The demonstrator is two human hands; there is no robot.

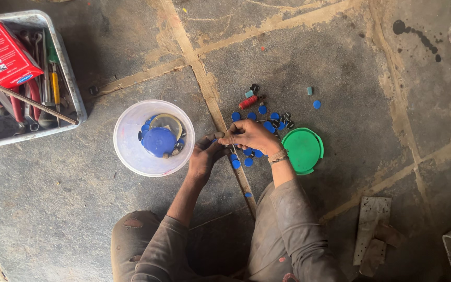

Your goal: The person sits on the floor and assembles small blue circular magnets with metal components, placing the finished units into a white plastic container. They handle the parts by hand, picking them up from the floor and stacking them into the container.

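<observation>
Down on the stone floor (314,62), both hands are meeting: the left hand (204,155) and right hand (250,136) are pinching something small, too tiny to identify. Blue discs (267,125) are lying scattered beneath, between a clear plastic tub (131,151) and green lid (304,150); a tool tray (74,78) is sitting well apart.

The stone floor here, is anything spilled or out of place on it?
Yes. Small blue round discs lie scattered loose on the grey stone floor by the hands, beside a green round plastic lid, while more sit in the clear plastic tub. Dark stains spot the floor at top right.
</observation>
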